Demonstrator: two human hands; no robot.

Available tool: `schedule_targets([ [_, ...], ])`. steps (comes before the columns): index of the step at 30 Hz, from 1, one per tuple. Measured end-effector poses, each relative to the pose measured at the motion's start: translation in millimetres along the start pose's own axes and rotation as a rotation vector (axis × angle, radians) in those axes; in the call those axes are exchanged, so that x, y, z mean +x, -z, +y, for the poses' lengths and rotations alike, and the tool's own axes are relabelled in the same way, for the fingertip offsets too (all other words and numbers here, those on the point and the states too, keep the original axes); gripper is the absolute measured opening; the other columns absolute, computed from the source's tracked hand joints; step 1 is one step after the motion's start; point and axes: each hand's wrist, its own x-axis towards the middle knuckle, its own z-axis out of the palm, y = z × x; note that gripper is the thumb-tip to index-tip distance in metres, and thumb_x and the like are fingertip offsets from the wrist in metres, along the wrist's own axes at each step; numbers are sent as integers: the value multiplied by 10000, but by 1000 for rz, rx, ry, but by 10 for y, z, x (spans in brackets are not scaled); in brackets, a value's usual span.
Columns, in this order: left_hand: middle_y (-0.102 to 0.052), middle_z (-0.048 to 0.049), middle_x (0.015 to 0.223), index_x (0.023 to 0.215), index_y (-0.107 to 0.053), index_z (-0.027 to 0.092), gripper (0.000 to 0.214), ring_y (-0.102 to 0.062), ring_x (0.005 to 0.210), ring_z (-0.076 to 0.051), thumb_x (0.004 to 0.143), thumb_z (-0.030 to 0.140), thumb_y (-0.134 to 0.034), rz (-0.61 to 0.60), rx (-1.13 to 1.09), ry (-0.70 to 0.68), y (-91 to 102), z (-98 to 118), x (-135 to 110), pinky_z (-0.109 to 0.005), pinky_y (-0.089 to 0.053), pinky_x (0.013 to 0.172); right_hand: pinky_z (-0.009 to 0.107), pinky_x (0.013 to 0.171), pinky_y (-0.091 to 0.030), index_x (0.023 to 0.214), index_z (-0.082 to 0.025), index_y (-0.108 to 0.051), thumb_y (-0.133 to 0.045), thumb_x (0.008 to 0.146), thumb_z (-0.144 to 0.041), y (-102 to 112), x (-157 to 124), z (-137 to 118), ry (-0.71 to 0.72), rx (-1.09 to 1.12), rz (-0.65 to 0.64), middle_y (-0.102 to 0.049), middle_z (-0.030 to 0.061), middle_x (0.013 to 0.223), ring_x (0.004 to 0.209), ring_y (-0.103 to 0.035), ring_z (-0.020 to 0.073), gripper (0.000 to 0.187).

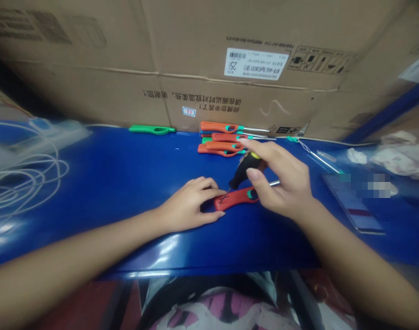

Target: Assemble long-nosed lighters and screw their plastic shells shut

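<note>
A red gas lighter (pixel 235 198) with a green trigger and metal tube lies flat on the blue table. My left hand (pixel 195 204) pinches its handle end between thumb and fingers. In my right hand (pixel 281 176) is a screwdriver (pixel 245 168) with a black and yellow handle, tilted, its thin shaft pointing down to the handle end of the lighter. Whether the tip sits in a screw is too small to tell. Just behind, several orange and red lighters (pixel 223 146) lie in a stack.
A green lighter body (pixel 151 130) lies at the back by a cardboard box (pixel 195 55). White cables (pixel 34 183) coil at left. To the right are a phone (pixel 354 204), a metal lighter tube (pixel 321 160) and crumpled white tissue (pixel 398 153). The table's front edge (pixel 209 270) is close.
</note>
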Motion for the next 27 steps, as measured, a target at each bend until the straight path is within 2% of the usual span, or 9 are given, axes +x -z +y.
schedule_targets([
  [4, -641, -81, 1126, 1222, -670, 191, 378, -587, 1044, -235, 900, 385, -705, -2, -5, 8, 3, 8, -4, -407, -462, 968, 318, 695, -613, 1456, -282, -512, -539, 990, -202, -8, 4, 4, -120, 179, -56, -692, 74, 1259, 881, -707, 185, 474],
  [8, -641, -73, 1125, 1231, -664, 191, 401, -589, 1047, -226, 890, 395, -720, 14, -7, 3, -2, 8, 3, -393, -459, 975, 320, 701, -600, 1354, -267, -607, -713, 894, -210, -45, -13, 26, 79, -10, 80, -735, 67, 1083, 831, -691, 188, 475],
  [10, -642, -71, 1122, 1236, -666, 195, 405, -587, 1048, -223, 890, 398, -721, 12, -5, 5, -2, 10, 3, -388, -458, 982, 329, 724, -606, 1389, -255, -580, -657, 924, -177, -59, -23, 11, 87, 11, 78, -715, 94, 1167, 844, -698, 184, 478],
  [13, -644, -72, 1111, 1223, -677, 205, 398, -589, 1035, -228, 884, 408, -724, 7, 1, 17, -2, 13, -4, -389, -466, 970, 280, 605, -604, 1458, -289, -490, -477, 1012, -148, -71, -29, -32, -122, 381, -69, -626, 107, 1356, 624, -661, 89, 468],
  [15, -646, -72, 1102, 1220, -678, 207, 399, -591, 1027, -229, 881, 414, -725, 13, -1, 20, -4, 12, -9, -390, -471, 963, 247, 519, -574, 1427, -297, -504, -450, 1031, -164, -77, -24, -44, -200, 571, -127, -632, 94, 1334, 504, -592, 46, 421],
  [19, -650, -72, 1115, 1239, -668, 199, 417, -594, 1040, -227, 890, 421, -716, 15, -9, 9, -2, 10, -13, -390, -466, 975, 287, 620, -588, 1210, -259, -671, -708, 904, -230, -67, -4, -6, -93, 201, 40, -725, 48, 1024, 625, -621, 121, 309],
  [21, -649, -75, 1127, 1246, -667, 202, 415, -591, 1050, -229, 895, 419, -711, 10, -3, 9, 2, 11, -11, -391, -463, 979, 312, 676, -599, 1241, -263, -673, -741, 878, -241, -52, 2, 10, -49, 70, 65, -737, 50, 1007, 700, -647, 154, 370],
  [25, -647, -76, 1118, 1235, -675, 213, 397, -589, 1042, -232, 895, 416, -711, 7, 5, 13, -1, 6, -9, -390, -468, 965, 265, 557, -591, 1502, -343, -453, -479, 1028, -200, -30, 4, -5, -184, 436, -134, -675, 69, 1292, 583, -640, 86, 495],
  [27, -648, -75, 1115, 1235, -672, 214, 398, -590, 1040, -232, 895, 417, -711, 10, 2, 10, -6, 0, -9, -391, -469, 963, 255, 519, -572, 1453, -353, -519, -540, 1009, -215, -26, 4, -15, -198, 458, -119, -701, 46, 1222, 508, -590, 67, 465],
])
